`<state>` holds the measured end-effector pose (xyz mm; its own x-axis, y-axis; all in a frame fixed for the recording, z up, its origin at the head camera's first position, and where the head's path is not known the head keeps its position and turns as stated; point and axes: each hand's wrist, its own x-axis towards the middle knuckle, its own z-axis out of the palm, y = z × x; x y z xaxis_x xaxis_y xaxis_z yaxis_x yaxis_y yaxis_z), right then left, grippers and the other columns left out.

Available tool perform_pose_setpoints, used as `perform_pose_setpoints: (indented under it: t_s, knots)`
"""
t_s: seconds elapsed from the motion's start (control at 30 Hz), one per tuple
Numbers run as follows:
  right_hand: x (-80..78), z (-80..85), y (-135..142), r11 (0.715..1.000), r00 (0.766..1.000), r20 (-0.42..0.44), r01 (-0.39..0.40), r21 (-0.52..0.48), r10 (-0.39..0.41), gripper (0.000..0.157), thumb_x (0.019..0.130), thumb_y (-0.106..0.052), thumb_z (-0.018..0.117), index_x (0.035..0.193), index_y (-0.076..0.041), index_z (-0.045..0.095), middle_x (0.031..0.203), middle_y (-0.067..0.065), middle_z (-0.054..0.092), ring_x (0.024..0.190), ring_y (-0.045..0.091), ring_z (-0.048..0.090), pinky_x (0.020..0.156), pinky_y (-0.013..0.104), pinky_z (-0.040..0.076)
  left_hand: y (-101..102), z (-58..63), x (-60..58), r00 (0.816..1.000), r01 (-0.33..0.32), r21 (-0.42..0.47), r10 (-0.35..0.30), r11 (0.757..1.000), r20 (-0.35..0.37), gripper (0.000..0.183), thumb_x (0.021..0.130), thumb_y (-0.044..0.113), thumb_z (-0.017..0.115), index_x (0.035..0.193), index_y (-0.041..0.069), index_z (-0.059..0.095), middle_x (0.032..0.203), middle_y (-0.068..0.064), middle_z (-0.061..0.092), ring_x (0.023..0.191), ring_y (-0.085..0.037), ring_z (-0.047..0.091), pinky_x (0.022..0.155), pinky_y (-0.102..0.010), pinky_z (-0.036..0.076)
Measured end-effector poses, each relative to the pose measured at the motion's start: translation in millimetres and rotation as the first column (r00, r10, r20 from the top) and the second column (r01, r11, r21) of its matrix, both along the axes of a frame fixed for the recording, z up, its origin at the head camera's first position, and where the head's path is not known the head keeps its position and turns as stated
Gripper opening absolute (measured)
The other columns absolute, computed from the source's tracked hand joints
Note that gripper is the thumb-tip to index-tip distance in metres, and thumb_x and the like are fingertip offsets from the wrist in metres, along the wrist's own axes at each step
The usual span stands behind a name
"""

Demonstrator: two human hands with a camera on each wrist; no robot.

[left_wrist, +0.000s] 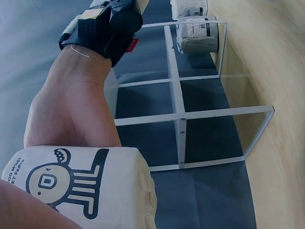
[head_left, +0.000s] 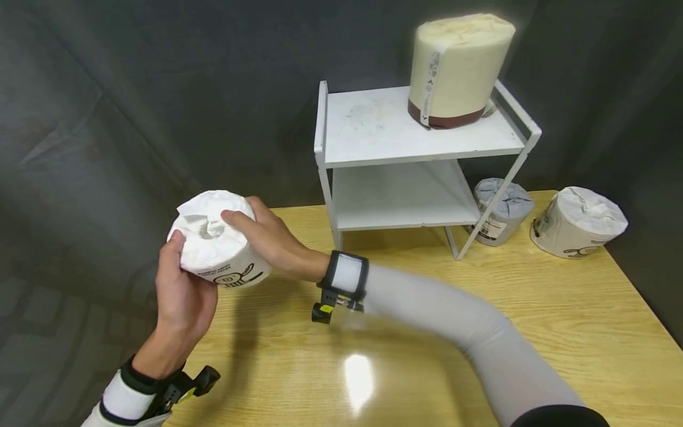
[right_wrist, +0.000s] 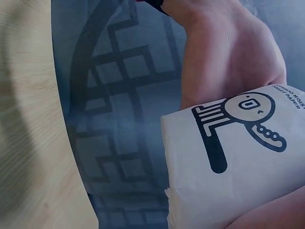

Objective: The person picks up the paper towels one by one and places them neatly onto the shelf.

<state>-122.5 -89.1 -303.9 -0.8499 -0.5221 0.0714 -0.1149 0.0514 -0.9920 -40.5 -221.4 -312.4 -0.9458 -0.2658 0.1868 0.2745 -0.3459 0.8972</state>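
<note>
A toilet paper roll [head_left: 213, 252] in white printed wrapping is held up over the left part of the table, its folded paper end facing up. My left hand [head_left: 184, 296] grips it from the left, with the thumb at the top rim. From the right side, my right hand [head_left: 277, 240] grips the same roll, and its thumb lies across the top. In the left wrist view the roll's wrapping [left_wrist: 121, 191] shows a dark cartoon animal print. The right wrist view shows the wrapping [right_wrist: 190, 157] with the same print and small lettering.
A white two-tier rack [head_left: 368, 136] stands at the back of the wooden table [head_left: 427, 367]. On its top shelf sits a large cream wrapped package [head_left: 464, 71]. A grey wrapped roll [head_left: 507, 204] and a white wrapped roll [head_left: 578, 225] stand right of the rack. Dark cloth [head_left: 229, 89] hangs behind.
</note>
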Motion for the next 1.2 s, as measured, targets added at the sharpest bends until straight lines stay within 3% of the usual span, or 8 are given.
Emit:
perform_pose_setpoints:
  t_s: [0.57, 0.93, 1.2]
  knots:
    - [-3.9, 29.6, 8, 0.997, 0.997, -0.07, -0.048, -0.061, 0.043, 0.05, 0.107, -0.04, 0.053, 0.146, -0.009, 0.05, 0.128, 0.001, 0.058, 0.111, 0.008, 0.057, 0.095, 0.022, 0.048, 3, 27.9, -0.2, 0.994, 0.077, -0.049, -0.081, 0.996, -0.069, 0.055, 0.114, 0.038, 0.027, 0.159, 0.008, 0.03, 0.159, -0.01, 0.03, 0.145, -0.023, 0.029, 0.119, -0.04, 0.019]
    - [-3.9, 42.7, 13, 0.999, 0.996, -0.077, -0.04, -0.011, 0.039, 0.051, 0.106, -0.044, 0.054, 0.144, -0.011, 0.05, 0.125, 0.0, 0.06, 0.108, 0.008, 0.06, 0.09, 0.023, 0.05, 6, 37.7, 1.3, 0.991, 0.096, -0.074, -0.102, 0.993, -0.089, 0.055, 0.113, 0.038, 0.025, 0.161, 0.01, 0.026, 0.163, -0.01, 0.025, 0.149, -0.024, 0.024, 0.122, -0.042, 0.015]
    - [-7.2, 55.0, 15, 0.999, 0.995, -0.088, -0.053, 0.008, 0.053, 0.05, 0.106, -0.046, 0.053, 0.144, -0.012, 0.048, 0.126, -0.001, 0.059, 0.11, 0.01, 0.06, 0.091, 0.026, 0.051, 7, 48.9, -4.1, 0.982, 0.106, -0.08, -0.117, 0.991, -0.145, 0.055, 0.113, 0.035, 0.026, 0.161, 0.008, 0.029, 0.162, -0.012, 0.027, 0.148, -0.025, 0.026, 0.122, -0.043, 0.017]
